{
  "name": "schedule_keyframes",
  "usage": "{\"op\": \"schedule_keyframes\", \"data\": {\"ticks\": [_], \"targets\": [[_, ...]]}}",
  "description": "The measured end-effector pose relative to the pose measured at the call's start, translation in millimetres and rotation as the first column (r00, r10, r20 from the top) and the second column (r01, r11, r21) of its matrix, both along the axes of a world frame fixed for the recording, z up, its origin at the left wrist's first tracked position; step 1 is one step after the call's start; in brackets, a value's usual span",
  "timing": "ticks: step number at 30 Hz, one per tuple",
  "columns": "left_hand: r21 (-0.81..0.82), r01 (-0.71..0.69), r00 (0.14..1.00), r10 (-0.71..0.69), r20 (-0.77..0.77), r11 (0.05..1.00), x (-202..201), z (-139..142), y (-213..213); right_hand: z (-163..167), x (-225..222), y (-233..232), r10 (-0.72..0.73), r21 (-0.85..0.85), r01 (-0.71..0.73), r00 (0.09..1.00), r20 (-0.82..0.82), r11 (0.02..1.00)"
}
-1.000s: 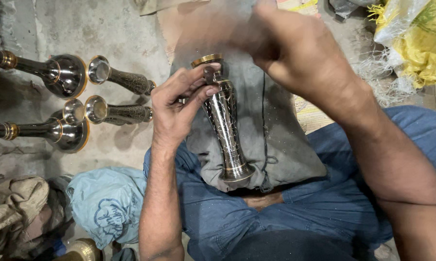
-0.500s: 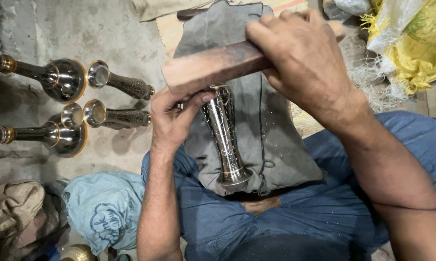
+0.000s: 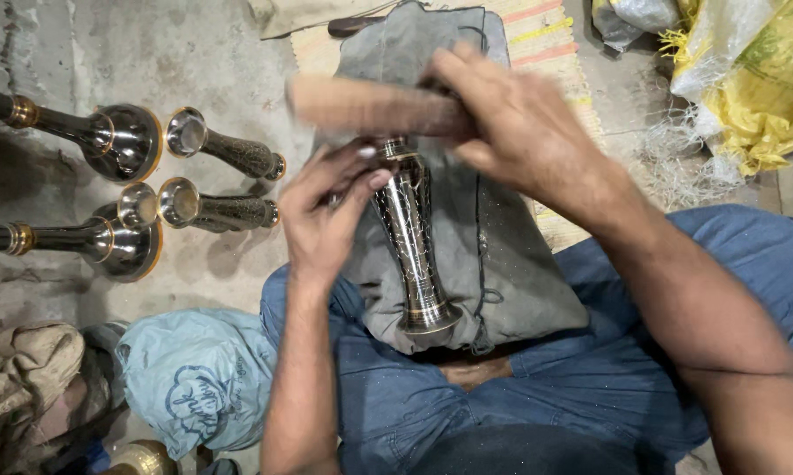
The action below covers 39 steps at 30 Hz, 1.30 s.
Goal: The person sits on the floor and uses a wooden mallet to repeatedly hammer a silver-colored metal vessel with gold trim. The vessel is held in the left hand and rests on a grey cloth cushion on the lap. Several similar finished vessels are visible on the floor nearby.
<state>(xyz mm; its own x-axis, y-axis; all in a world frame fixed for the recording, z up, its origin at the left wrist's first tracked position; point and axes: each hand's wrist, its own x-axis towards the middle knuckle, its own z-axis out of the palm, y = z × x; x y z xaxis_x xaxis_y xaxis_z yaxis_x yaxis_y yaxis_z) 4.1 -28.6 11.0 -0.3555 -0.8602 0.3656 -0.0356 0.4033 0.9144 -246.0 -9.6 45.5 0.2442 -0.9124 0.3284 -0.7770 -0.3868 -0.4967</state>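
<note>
I see the engraved metal vase [image 3: 411,251] lying on the grey cloth [image 3: 493,264] across my lap, its foot toward me. My left hand [image 3: 326,215] grips its upper end; my right hand [image 3: 515,132] is closed around a blurred wooden block [image 3: 361,105] just over its mouth. Four similar metal pieces [image 3: 141,202] lie on the concrete floor [image 3: 194,53] to my left, a pale blue bag [image 3: 194,374] beside my knee.

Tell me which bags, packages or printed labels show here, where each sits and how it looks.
Light blue plastic bag: lower left on the floor, crumpled, with a dark blue printed emblem.
Yellow woven sack: upper right corner, bunched, frayed edges.
Clear plastic wrap: top right, beside the sack, crinkled.
</note>
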Motion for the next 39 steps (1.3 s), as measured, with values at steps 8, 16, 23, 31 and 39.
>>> {"op": "schedule_keyframes", "data": {"ticks": [8,16,23,31,39], "targets": [[0.184,-0.308,0.937,0.332,-0.114,0.933,-8.2,-12.0,79.0,-28.4,26.8,-19.5,0.054,0.386,-0.18,0.947,0.316,0.905],[0.107,-0.322,0.939,0.332,-0.091,0.941,-12.5,-15.0,79.2,-17.1,58.6,6.3,-0.081,-0.027,0.081,0.996,-0.035,0.996],[-0.038,-0.197,0.976,0.2,0.091,0.98,-13.1,-14.2,62.2,-21.1,15.6,1.0,-0.016,0.025,0.017,0.999,-0.032,1.0],[-0.02,-0.217,0.975,0.218,0.037,0.976,-3.8,-37.6,50.9,25.7,-9.0,18.9,-0.067,-0.329,-0.051,0.939,-0.337,0.943],[-0.108,-0.245,0.964,0.254,0.078,0.963,-14.0,-22.3,62.7,27.5,-12.9,23.8,-0.168,-0.429,-0.002,0.919,-0.357,0.903]]}}
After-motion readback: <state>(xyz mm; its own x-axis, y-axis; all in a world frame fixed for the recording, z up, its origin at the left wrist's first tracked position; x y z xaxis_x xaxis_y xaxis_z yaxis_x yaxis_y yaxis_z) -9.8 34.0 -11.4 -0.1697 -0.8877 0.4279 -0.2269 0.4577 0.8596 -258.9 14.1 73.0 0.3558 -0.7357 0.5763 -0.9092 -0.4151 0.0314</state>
